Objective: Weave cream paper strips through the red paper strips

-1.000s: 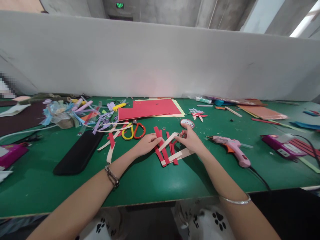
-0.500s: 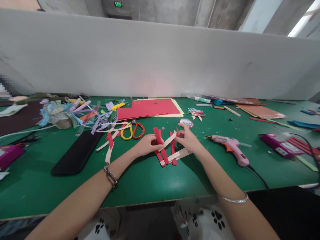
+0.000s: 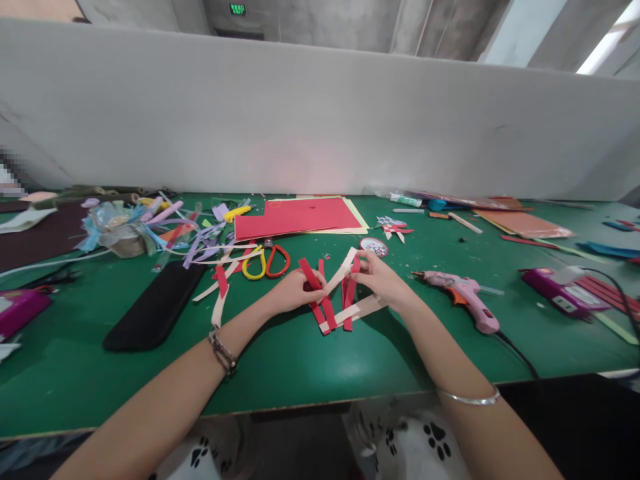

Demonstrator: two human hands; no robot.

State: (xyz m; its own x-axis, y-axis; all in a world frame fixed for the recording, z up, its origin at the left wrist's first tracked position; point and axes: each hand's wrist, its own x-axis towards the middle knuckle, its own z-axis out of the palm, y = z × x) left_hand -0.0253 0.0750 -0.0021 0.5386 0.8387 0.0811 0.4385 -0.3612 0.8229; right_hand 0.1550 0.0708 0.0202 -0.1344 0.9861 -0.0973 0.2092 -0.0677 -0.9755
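Note:
Red paper strips (image 3: 329,312) and a cream paper strip (image 3: 356,311) cross each other over the green table, woven or laid over and under. My left hand (image 3: 291,291) pinches the strips at their left side, near a red strip that sticks up. A second cream strip (image 3: 340,272) slants up from my left fingers towards my right hand (image 3: 381,279). My right fingers are closed at the upper right, by the slanting cream strip's top and an upright red strip (image 3: 352,283). The exact grip of the fingertips is partly hidden.
Yellow-and-red-handled scissors (image 3: 265,262) and red card sheets (image 3: 305,219) lie behind my hands. A pink glue gun (image 3: 463,293) rests on the right, a black case (image 3: 153,310) on the left. Beyond is a small woven red-white piece (image 3: 395,228) and a round dish (image 3: 374,247).
The slanting cream strip's top has risen a little. The red strip by my left hand now leans further left, and the red strip at my right fingers has shifted.

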